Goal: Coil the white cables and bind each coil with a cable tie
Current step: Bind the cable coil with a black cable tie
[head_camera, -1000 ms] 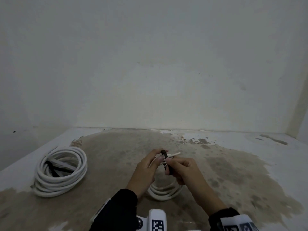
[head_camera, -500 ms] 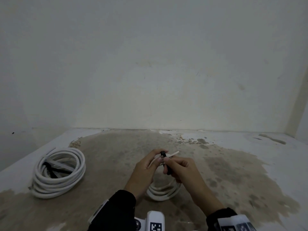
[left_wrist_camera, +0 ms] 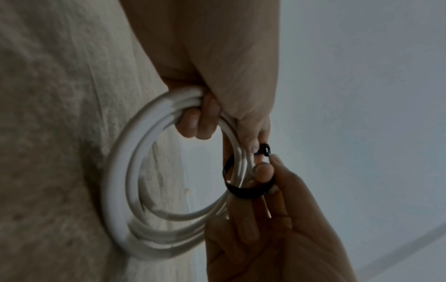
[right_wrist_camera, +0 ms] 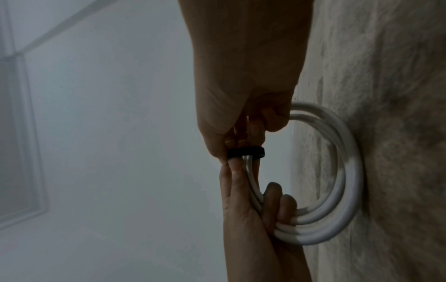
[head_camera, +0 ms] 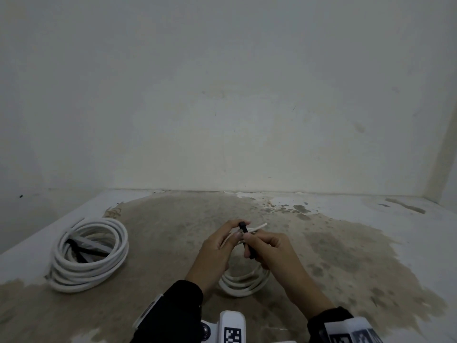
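Note:
A small white cable coil [head_camera: 244, 284] stands on edge on the stained floor, its top held up between both hands. My left hand [head_camera: 237, 231] curls its fingers [left_wrist_camera: 200, 122] round the coil [left_wrist_camera: 118, 181], and its thumb touches the head of a black cable tie [left_wrist_camera: 264, 150]. The tie [head_camera: 248, 241] loops loosely round the coil's strands [right_wrist_camera: 246, 151]. My right hand [head_camera: 249, 240] pinches the tie's strap just below the head. A cable end [head_camera: 259, 227] sticks out to the right behind the hands.
A larger white cable coil [head_camera: 89, 253] lies flat on the floor at the left, with several black cable ties [head_camera: 84, 251] inside its ring. Bare walls close the space behind and on both sides. Stained concrete floor [head_camera: 346, 256] lies open to the right.
Both hands and the small coil stay where they were. Only the head view has shifted slightly.

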